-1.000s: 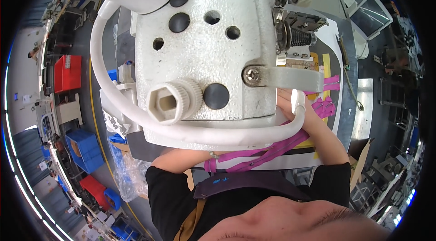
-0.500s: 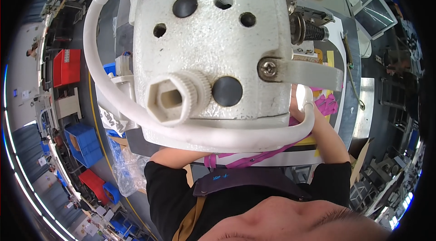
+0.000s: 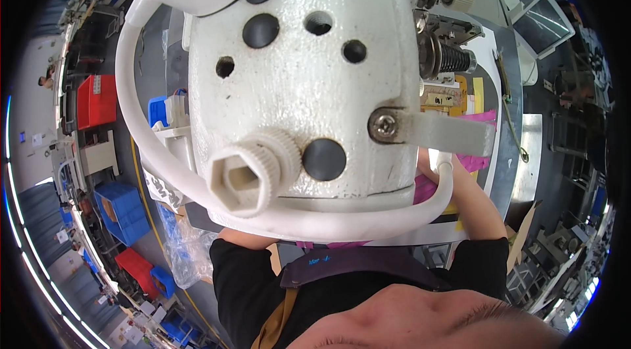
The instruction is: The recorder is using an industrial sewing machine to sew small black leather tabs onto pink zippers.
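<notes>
A large white sewing machine head [image 3: 296, 99] fills the middle of the head view and covers most of the work area. My right forearm [image 3: 476, 201] reaches past its right side. Only the edge of my right hand [image 3: 426, 162] shows there, its fingers hidden behind the machine. Magenta fabric [image 3: 474, 163] lies beside that hand, and another bit of it shows under the machine's lower edge. Of my left arm [image 3: 248, 238] just a short stretch is visible; the left hand is behind the machine. What either hand touches cannot be seen.
A white cable [image 3: 348, 225] loops across the machine's front. Tension knobs [image 3: 453, 53] and a metal bracket [image 3: 453, 132] jut out on the right. A flat panel [image 3: 544, 23] stands at the far right. Clear plastic bags [image 3: 187, 254] and a blue bin [image 3: 121, 211] are at the left.
The machine now sits lower in the view and hides more of my arms and the magenta strip in front of me. Fabric at the right has shifted, and less of my right hand shows.
</notes>
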The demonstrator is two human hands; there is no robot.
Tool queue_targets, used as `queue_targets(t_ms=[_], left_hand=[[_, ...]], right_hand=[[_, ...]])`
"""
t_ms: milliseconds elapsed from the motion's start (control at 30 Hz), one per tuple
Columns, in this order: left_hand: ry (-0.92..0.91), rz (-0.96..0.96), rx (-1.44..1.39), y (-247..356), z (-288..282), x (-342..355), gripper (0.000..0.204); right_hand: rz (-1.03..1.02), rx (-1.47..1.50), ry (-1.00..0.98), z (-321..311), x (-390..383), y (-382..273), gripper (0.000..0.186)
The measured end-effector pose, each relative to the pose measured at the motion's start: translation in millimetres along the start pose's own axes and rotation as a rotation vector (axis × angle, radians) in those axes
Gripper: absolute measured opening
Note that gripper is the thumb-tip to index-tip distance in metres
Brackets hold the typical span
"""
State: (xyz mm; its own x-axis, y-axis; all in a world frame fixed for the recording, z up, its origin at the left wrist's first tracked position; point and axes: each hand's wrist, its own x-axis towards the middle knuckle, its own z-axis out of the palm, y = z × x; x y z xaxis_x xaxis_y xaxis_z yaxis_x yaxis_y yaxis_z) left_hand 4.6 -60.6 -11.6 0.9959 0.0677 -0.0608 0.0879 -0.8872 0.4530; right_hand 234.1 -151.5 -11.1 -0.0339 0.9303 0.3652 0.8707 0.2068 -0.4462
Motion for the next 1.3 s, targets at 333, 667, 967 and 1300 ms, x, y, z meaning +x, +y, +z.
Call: queue_targets(t_ms=[333,667,967,1300], left_hand=[[0.416,0.108,-0.021,-8.6,36.9,9.7,0.066],[0.364,0.16,0.174,-4.0,-10.1,17.1,0.061],[0.413,0.179,0.282,-4.2,-21.0,19.0,0.053],[0.344,0.158,0.289,61.4,27.4,72.4,0.059]], right_hand=[[-0.01,0.023,0.001,-2.2,2.2,-3.3,0.034],[0.837,0.938,0.076,26.7,-36.9,3.8,0.035],[0.411,0.406,0.016,9.2,-14.7,-2.7,0.037],[0.011,-0.004,-0.03,0.5,11.7,-5.4,0.033]])
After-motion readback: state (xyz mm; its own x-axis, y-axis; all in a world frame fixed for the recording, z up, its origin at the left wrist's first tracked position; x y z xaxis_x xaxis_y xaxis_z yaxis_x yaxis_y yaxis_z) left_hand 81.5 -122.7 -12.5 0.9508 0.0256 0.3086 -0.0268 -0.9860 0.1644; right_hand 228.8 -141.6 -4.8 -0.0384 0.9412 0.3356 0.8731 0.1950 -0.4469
